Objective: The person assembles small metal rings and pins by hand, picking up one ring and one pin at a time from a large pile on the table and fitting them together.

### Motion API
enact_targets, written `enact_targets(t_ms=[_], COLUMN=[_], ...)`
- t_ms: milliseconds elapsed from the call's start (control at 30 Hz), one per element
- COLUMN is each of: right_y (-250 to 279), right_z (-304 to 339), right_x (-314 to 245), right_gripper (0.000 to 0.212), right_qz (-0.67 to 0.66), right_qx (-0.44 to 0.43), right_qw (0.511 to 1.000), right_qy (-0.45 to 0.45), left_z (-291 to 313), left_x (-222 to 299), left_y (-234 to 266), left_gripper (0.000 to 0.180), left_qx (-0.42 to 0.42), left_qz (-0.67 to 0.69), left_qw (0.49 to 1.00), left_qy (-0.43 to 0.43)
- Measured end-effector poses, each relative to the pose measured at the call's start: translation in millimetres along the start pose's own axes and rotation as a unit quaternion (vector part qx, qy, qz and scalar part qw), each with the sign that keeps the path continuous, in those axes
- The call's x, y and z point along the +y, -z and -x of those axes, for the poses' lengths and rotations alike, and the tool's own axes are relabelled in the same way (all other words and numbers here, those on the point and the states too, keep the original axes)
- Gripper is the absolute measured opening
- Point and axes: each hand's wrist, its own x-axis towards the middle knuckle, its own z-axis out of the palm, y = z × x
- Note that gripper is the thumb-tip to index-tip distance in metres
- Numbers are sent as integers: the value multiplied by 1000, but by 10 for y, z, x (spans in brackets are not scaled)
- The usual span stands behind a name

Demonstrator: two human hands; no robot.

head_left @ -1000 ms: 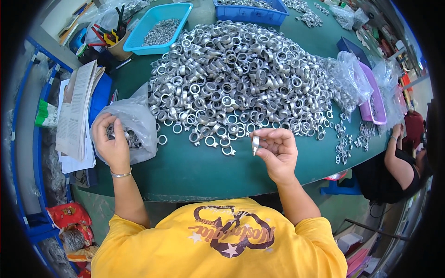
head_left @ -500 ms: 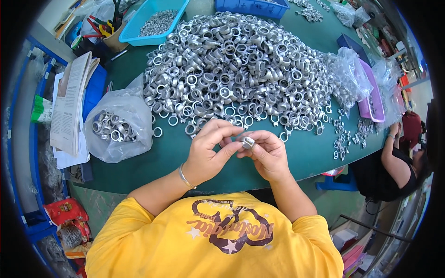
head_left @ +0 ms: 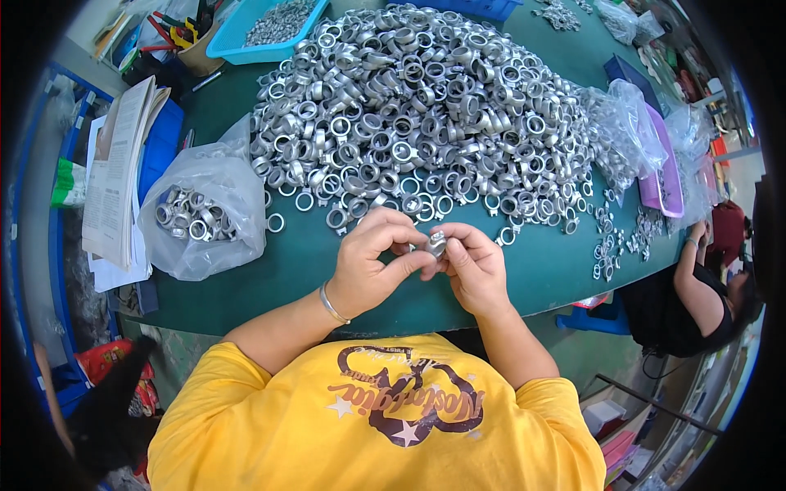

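Two bare hands meet over the near part of the green tabletop [head_left: 286, 286], both on one small metal ring [head_left: 436, 244]. The left hand [head_left: 372, 258] has its thumb and fingertips closed on the ring's left side, while the right hand [head_left: 475, 270] pinches it from the right, its thumb bent against it. The ring is tilted, raised in front of the person's yellow shirt [head_left: 368, 417], and the fingers partly cover it. Beyond the hands, a large heap of similar rings [head_left: 426, 114] spreads across the tabletop, with some lying loose along its near edge. To the left stands an open plastic bag [head_left: 217, 260] with more rings [head_left: 196, 214] inside; papers [head_left: 115, 188] lie just beside it, against a blue bin [head_left: 160, 147]. A turquoise tray [head_left: 246, 56] of small metal parts is behind the heap on the left, near a pot [head_left: 199, 59] of tools. On the right are a clear bag [head_left: 634, 135] and a purple tray [head_left: 667, 192], touching. A co-worker's arm [head_left: 696, 290] shows at the far right.
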Motion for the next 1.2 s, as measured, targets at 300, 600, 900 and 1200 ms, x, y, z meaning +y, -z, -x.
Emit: enact_targets(t_ms=[300,600,900,1200], right_y=[7,242,171,71], right_z=[17,-303,-91,6], right_x=[-1,-116,-64,-61], right_gripper=[18,16,10,13], right_qz=[38,731,217,211], right_qx=[-9,58,20,-31], right_qw=[981,652,975,976], right_qy=[-190,194,36,51], left_z=[56,-46,13,5], left_x=[-12,-92,-116,-88], left_y=[-35,102,48,21], left_gripper=[36,24,14,20], left_qx=[-119,27,-44,-83], left_qz=[3,458,350,128], left_qw=[991,824,881,975], left_qy=[59,333,316,163])
